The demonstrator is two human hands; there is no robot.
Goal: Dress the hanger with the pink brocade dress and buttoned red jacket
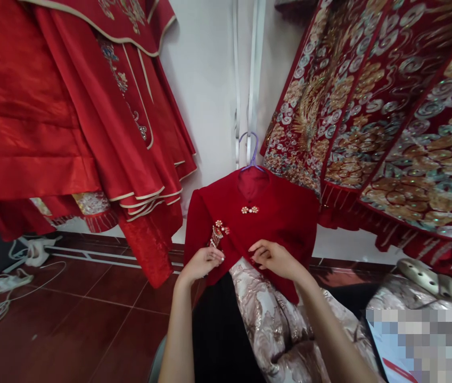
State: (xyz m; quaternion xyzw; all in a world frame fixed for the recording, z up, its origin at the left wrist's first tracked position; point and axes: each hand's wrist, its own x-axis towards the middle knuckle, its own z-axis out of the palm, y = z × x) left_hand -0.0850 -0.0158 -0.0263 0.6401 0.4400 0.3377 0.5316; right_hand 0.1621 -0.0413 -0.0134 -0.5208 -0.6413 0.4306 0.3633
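Note:
A short red jacket (285, 205) hangs in front of me on a purple hanger (253, 154). A pearl-and-gold clasp (250, 210) sits below its neckline, and a brooch with hanging tassels (218, 232) is on its left front. My left hand (204, 264) is closed in a pinch on the jacket cloth just under the tassels. My right hand (276, 258) has its fingers curled at the front edge of the jacket, to the right of the opening; the fingertips are partly hidden. Below the hem, a shiny patterned pinkish cloth (263, 303) lies over my lap beside black cloth (220, 330).
Red garments with pale trim (130, 127) hang at the left. A heavily embroidered red garment (369, 117) hangs at the right. White cables (8, 287) and a rack's white base bar (117, 259) are on the tiled floor (109, 308). A partly blurred-out flat item (393, 346) lies lower right.

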